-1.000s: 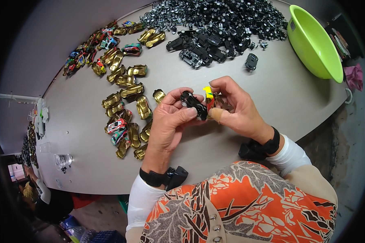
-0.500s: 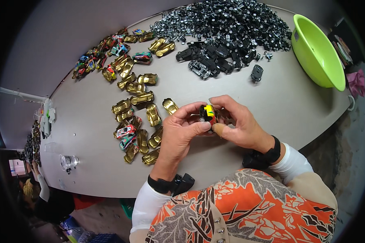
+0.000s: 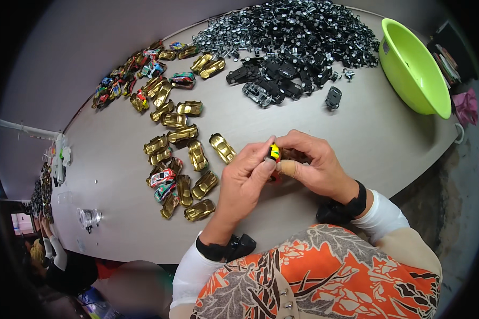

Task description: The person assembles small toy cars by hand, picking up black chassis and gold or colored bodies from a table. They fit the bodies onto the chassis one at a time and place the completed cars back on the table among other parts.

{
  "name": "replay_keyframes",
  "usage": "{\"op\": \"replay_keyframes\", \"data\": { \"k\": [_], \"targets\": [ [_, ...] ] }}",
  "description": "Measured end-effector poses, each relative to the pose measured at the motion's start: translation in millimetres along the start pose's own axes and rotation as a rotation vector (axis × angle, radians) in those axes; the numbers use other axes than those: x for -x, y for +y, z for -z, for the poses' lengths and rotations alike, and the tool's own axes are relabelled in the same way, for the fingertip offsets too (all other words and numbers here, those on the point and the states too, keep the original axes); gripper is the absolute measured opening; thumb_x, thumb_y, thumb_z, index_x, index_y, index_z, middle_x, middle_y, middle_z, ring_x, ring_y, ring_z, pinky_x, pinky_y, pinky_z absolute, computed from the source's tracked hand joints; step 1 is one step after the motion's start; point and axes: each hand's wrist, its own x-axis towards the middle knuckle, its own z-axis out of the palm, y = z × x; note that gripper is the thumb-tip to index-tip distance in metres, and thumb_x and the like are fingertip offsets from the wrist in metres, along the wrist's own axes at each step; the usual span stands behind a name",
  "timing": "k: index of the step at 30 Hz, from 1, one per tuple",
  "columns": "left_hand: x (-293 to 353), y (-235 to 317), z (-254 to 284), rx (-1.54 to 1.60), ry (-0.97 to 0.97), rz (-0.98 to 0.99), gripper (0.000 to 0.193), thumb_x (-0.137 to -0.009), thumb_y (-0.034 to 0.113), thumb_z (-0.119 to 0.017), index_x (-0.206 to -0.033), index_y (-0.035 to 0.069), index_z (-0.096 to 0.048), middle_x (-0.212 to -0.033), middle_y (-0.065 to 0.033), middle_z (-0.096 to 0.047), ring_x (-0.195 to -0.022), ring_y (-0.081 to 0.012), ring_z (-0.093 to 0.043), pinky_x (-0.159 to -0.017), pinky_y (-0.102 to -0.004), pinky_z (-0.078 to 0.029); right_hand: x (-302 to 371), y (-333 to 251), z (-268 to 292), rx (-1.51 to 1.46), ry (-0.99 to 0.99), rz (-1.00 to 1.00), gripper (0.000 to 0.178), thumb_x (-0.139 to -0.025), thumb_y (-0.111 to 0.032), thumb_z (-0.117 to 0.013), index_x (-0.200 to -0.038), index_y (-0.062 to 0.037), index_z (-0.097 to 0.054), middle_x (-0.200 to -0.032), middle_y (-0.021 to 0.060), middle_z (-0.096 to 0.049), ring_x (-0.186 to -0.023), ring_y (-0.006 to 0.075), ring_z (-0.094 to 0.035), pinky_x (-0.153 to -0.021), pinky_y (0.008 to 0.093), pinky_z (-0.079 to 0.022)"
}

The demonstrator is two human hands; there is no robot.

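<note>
Between the fingertips of both hands is a small toy car [image 3: 274, 152], yellow and red with a dark side. My left hand [image 3: 245, 183] closes on it from the left, thumb pressed on its near side. My right hand [image 3: 320, 169] grips it from the right, with a tan covering on the thumb. Fingers hide most of the car. Just left of my left hand lies a gold toy car body [image 3: 222, 148]. Farther left are several more gold car bodies [image 3: 197, 155] and a red and white one [image 3: 161, 178].
A heap of wheel axles [image 3: 303, 32] spreads across the far side, with black car bases [image 3: 287, 87] before it. One black base [image 3: 333, 99] lies apart. A lime-green basin [image 3: 410, 80] stands right. Colourful car bodies [image 3: 112, 85] pile far left; another person [image 3: 64, 266] works beyond.
The toy car has turned in my fingers and shows less of itself. My left hand has closed further around it, and my right hand has shifted slightly.
</note>
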Motion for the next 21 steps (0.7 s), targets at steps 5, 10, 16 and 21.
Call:
{"op": "replay_keyframes", "data": {
  "k": [5, 10, 16, 21],
  "targets": [
    [5.9, 0.9, -4.9, -0.130, -0.020, 0.017, 0.038, -0.093, 0.008, -0.048, -0.130, 0.000, -0.046, -0.106, -0.0068, -0.059, -0.084, -0.0103, -0.054, -0.077, -0.0229, -0.046, 0.6, -1.8, 3.8, 0.045, 0.040, -0.014, 0.024, -0.076, 0.002, -0.064, -0.100, -0.0015, -0.063, -0.083, 0.0033, -0.055, -0.069, 0.0066, -0.053, -0.059, 0.0202, -0.043],
    [5.3, 4.0, 3.3, 0.129, -0.012, 0.141, 0.039, -0.087, 0.004, -0.057, -0.126, 0.000, -0.050, -0.097, -0.0068, -0.062, -0.086, -0.0111, -0.058, -0.075, -0.0238, -0.048, -2.1, -6.6, 7.9, 0.161, -0.013, 0.037, 0.018, -0.077, 0.000, -0.064, -0.095, -0.0018, -0.063, -0.080, 0.0014, -0.054, -0.064, 0.0052, -0.049, -0.054, 0.0183, -0.039],
    [3.7, 3.0, 11.5, 0.382, -0.044, 0.304, 0.026, -0.079, 0.001, -0.065, -0.104, -0.001, -0.058, -0.086, -0.0046, -0.061, -0.075, -0.0120, -0.062, -0.067, -0.0220, -0.050, 0.2, -15.7, 16.6, -0.277, -0.034, -0.290, 0.009, -0.080, -0.002, -0.062, -0.088, 0.0006, -0.061, -0.080, 0.0015, -0.053, -0.059, 0.0061, -0.048, -0.051, 0.0191, -0.039],
    [3.1, 0.2, 11.6, 0.349, -0.070, 0.324, 0.026, -0.076, 0.004, -0.068, -0.101, 0.001, -0.059, -0.084, -0.0028, -0.061, -0.070, -0.0101, -0.058, -0.061, -0.0235, -0.048, -2.3, -19.4, 26.5, -0.361, -0.191, -0.258, 0.007, -0.079, -0.002, -0.063, -0.085, 0.0018, -0.061, -0.082, 0.0035, -0.054, -0.064, 0.0069, -0.050, -0.051, 0.0195, -0.040]
  ]
}}
